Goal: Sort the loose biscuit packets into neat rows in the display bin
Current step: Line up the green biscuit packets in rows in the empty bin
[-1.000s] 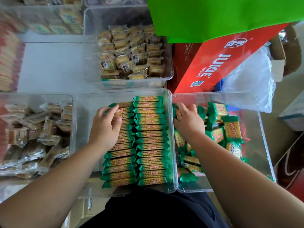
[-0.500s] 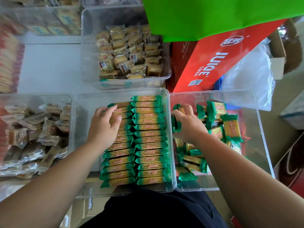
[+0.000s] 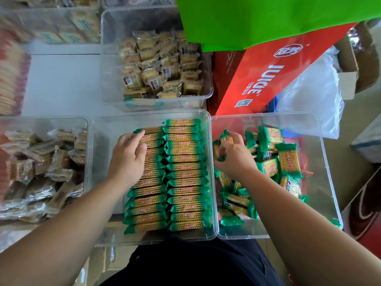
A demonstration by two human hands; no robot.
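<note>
The clear display bin (image 3: pixel 107 129) in the middle holds two neat rows of green-and-gold biscuit packets (image 3: pixel 185 174) stood on edge. My left hand (image 3: pixel 127 159) lies flat on the left row, fingers spread and pressing the packets. Just right of it, a second clear bin (image 3: pixel 321 153) holds a loose pile of the same packets (image 3: pixel 286 159). My right hand (image 3: pixel 235 155) is inside that bin at its left wall, closed on a few packets (image 3: pixel 221 143) held upright off the pile.
A clear bin of brownish wrapped snacks (image 3: pixel 41 168) stands at the left. Another bin of pale wrapped cakes (image 3: pixel 160 65) sits behind. A red juice carton (image 3: pixel 278 75), a green bag (image 3: pixel 257 19) and a clear plastic bag (image 3: pixel 313 96) crowd the back right.
My right hand has closed on a few packets at the left wall of the loose bin and lifted them a little. The left hand has stayed pressed on the left row.
</note>
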